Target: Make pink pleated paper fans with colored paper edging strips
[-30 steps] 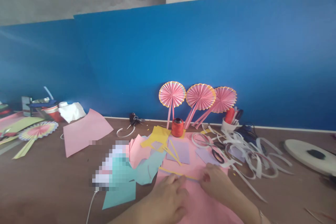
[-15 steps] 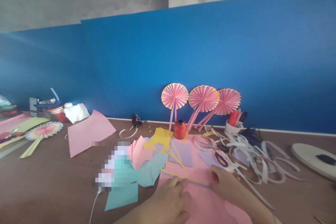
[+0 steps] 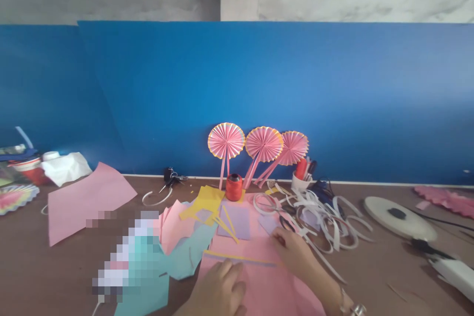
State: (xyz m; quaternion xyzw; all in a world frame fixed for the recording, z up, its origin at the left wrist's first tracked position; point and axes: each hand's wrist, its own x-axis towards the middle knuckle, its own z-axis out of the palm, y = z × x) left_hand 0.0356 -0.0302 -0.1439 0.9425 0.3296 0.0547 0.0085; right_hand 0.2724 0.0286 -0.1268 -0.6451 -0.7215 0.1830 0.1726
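Observation:
My left hand (image 3: 224,289) lies on a large pink paper sheet (image 3: 272,291), its fingers loosely bent and holding nothing I can see. Just ahead of its fingertips, a thin yellow-and-lilac edging strip (image 3: 240,258) runs across the pink sheet. My right hand (image 3: 292,252) is past the strip's right end, its fingers curled downward with the tips hidden. Close beyond it are the scissors (image 3: 287,223) and a lilac paper piece (image 3: 268,223). Another lilac rectangle (image 3: 237,222) and narrow yellow strips (image 3: 229,224) lie farther up the sheet.
Three pink pleated paper fans (image 3: 226,140) lean on the blue board (image 3: 166,84). A red thread spool (image 3: 234,187) stands before them. White strips (image 3: 335,222) tangle at right, near a pen cup (image 3: 300,182) and a white disc (image 3: 400,219). Teal paper (image 3: 144,286) lies at left.
My view has turned to the right, bringing more of the right side of the table into sight. My right hand has come off the strip's right end and moved slightly away toward the scissors.

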